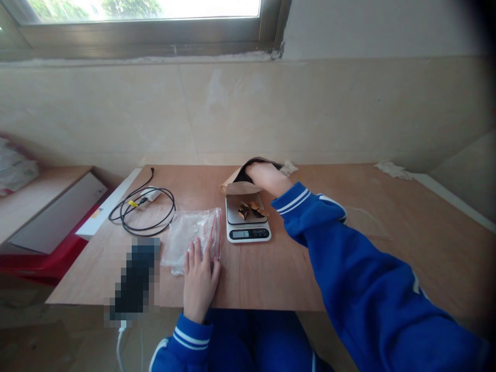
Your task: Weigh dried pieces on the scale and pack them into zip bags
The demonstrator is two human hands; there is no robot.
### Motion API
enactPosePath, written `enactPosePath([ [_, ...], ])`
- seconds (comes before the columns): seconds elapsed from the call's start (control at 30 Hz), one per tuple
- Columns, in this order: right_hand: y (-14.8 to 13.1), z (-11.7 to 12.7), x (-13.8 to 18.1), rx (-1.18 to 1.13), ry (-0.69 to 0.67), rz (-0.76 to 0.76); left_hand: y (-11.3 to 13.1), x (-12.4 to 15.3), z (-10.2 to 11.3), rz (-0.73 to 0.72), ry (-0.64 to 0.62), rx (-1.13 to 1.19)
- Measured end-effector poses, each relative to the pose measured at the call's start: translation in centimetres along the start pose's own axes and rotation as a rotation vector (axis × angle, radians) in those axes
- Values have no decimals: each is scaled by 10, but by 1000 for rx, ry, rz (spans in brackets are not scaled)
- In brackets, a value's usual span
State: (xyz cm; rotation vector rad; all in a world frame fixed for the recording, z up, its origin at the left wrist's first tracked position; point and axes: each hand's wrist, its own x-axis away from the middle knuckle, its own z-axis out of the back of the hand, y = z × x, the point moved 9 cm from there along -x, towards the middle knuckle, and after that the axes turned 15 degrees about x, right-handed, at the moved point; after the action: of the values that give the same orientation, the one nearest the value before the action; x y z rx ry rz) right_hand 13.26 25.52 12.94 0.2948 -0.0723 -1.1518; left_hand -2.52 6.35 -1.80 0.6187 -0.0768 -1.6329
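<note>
My left hand lies flat with its fingers stretched out on a stack of clear zip bags with a red seal line. My right hand reaches into the mouth of a brown paper bag behind the scale, and its fingers are hidden inside. In front of that bag stands a white digital kitchen scale with a small lit display. Several dried brown and black pieces, like curled peel or mushroom, rest on its metal plate.
A coiled black cable and a white adapter lie at the back left. Near the front left edge is a blurred-out dark phone-like object with a white cord. Crumpled white tissue sits at the back right of the wooden table, against the wall.
</note>
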Motion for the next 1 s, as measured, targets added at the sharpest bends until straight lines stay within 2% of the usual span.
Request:
enactPosePath([
  [0.27,26,32,6,-48,92,-42,0,-1,-1,1,-5,-3],
  [0.47,53,70,20,-197,426,-107,-1,0,-2,5,-2,-5],
  [0.6,63,72,44,-384,598,-154,-1,0,-1,7,0,4],
  [0.7,59,50,63,-558,610,-141,-1,0,-1,7,-1,-2],
  [0.87,26,-26,77,-742,273,47,-2,0,-3,3,-6,-14],
  [0.93,20,-51,82,-772,209,41,-2,0,-3,2,-2,-10],
  [1.0,17,-67,87,-782,206,15,-2,0,-3,3,2,-3],
])
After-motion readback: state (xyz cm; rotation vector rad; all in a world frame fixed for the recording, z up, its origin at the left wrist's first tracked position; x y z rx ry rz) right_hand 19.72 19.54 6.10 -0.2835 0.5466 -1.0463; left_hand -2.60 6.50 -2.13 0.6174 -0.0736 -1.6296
